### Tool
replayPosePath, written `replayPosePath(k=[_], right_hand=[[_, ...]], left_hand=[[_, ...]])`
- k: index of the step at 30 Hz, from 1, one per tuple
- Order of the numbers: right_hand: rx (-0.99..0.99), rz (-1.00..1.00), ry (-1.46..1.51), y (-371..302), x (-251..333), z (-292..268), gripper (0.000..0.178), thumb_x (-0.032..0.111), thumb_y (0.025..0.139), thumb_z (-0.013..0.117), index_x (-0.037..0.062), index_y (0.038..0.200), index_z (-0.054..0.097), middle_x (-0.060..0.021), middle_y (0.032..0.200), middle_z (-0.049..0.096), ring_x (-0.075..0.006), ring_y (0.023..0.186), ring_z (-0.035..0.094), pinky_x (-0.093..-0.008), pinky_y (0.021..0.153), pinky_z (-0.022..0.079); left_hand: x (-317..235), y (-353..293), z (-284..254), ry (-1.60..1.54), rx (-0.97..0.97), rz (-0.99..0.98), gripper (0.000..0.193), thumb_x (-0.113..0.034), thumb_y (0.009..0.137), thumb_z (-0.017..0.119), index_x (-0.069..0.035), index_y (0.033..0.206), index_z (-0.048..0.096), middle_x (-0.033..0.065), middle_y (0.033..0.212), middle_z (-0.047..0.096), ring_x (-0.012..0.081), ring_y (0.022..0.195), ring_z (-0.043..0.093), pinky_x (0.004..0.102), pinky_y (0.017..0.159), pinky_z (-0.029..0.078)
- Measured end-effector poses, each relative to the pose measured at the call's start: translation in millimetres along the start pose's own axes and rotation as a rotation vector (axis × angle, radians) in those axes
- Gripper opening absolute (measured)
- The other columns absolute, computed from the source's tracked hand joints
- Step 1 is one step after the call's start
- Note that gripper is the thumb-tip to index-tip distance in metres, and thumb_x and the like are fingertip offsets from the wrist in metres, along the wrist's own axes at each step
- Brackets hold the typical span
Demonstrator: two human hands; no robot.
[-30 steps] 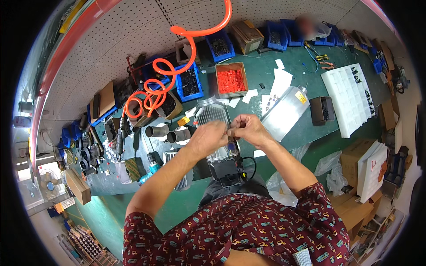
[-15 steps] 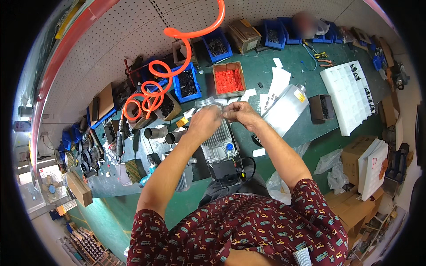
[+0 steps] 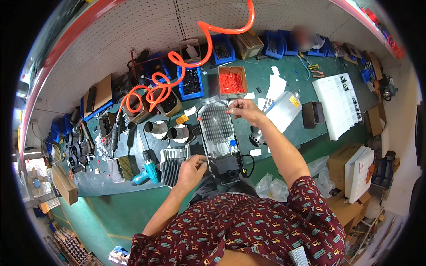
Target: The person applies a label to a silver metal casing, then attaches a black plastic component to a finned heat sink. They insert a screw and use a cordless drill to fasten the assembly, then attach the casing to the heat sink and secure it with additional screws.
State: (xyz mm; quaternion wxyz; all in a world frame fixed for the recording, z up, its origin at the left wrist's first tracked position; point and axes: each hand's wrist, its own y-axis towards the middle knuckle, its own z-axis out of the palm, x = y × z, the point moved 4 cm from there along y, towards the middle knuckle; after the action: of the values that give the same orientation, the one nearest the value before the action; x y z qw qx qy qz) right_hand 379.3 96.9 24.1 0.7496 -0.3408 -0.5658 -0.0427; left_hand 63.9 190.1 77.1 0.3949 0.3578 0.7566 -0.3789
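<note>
A grey finned metal housing (image 3: 216, 122) lies lengthwise in front of me, with a black box (image 3: 225, 167) and a blue cap (image 3: 233, 143) at its near end. My right hand (image 3: 246, 111) is closed in a pinch at the housing's upper right edge, on a small red plastic piece (image 3: 228, 112). A matching red piece (image 3: 199, 119) sits on the opposite edge. Beside the housing's lower left edge, my left hand (image 3: 191, 172) is curled with thumb and fingertips together; what they hold, if anything, is hidden. A second finned metal part (image 3: 173, 165) lies left of that hand.
A carton of red pieces (image 3: 231, 94) stands beyond the housing. Left are two metal cylinders (image 3: 178, 133), a teal power drill (image 3: 148, 170) and a coiled orange hose (image 3: 164, 91). Right are a silver metal casing (image 3: 282, 117), a dark box (image 3: 313, 114) and a white compartment tray (image 3: 330, 102).
My left hand has moved from the housing's far end back to its near left side. My right hand stays at the upper right edge. The red pieces on both edges now show.
</note>
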Motion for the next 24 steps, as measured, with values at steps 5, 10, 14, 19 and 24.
replayPosePath(k=[5, 10, 14, 19, 24], right_hand=[[-0.285, -0.211, -0.258, -21.4, 4.7, 18.4, 0.015, 0.01, 0.09, 0.075, 0.0006, 0.102, 0.074, -0.0056, 0.088, 0.073, -0.0126, 0.081, 0.069, -0.0296, 0.066, 0.061], [-0.377, -0.331, -0.363, -23.4, 1.0, 27.4, 0.016, 0.007, 0.088, 0.076, -0.0051, 0.097, 0.075, -0.0119, 0.085, 0.075, -0.0144, 0.071, 0.071, -0.0298, 0.061, 0.063], [-0.462, -0.247, -0.481, -22.6, 5.5, 33.7, 0.013, 0.005, 0.089, 0.075, -0.0065, 0.094, 0.075, -0.0094, 0.082, 0.074, -0.0155, 0.069, 0.07, -0.0293, 0.057, 0.061], [-0.588, -0.354, -0.675, -16.6, -2.8, 31.7, 0.013, 0.01, 0.082, 0.078, -0.0004, 0.09, 0.075, -0.0175, 0.084, 0.075, -0.0292, 0.075, 0.074, -0.0386, 0.07, 0.058], [-0.433, -0.292, -0.189, -46.4, -15.5, 18.8, 0.041, 0.018, 0.092, 0.073, -0.0074, 0.123, 0.066, -0.0146, 0.104, 0.073, -0.0182, 0.09, 0.07, -0.0326, 0.072, 0.059]], left_hand=[[1.9, -13.5, -17.8, -0.004, 0.004, 0.022, 0.022, -0.005, 0.088, 0.07, 0.001, 0.109, 0.071, 0.0193, 0.093, 0.073, 0.0287, 0.08, 0.074, 0.0359, 0.072, 0.057], [18.4, -17.4, -36.2, -0.025, -0.019, 0.067, 0.022, -0.005, 0.088, 0.07, 0.001, 0.11, 0.07, 0.0198, 0.093, 0.073, 0.0306, 0.082, 0.074, 0.0368, 0.074, 0.058], [25.5, -24.0, -44.6, -0.036, -0.032, 0.104, 0.021, -0.003, 0.091, 0.068, 0.003, 0.111, 0.07, 0.0144, 0.087, 0.072, 0.0165, 0.076, 0.069, 0.0304, 0.071, 0.055], [25.8, -23.7, -34.1, -0.022, 0.008, 0.125, 0.021, -0.004, 0.089, 0.069, 0.003, 0.108, 0.07, 0.0208, 0.093, 0.073, 0.0296, 0.081, 0.073, 0.0359, 0.073, 0.057], [9.2, -25.3, -17.0, -0.044, 0.02, 0.065, 0.02, -0.004, 0.089, 0.069, 0.003, 0.108, 0.07, 0.0173, 0.09, 0.073, 0.0238, 0.077, 0.072, 0.0346, 0.072, 0.056]])
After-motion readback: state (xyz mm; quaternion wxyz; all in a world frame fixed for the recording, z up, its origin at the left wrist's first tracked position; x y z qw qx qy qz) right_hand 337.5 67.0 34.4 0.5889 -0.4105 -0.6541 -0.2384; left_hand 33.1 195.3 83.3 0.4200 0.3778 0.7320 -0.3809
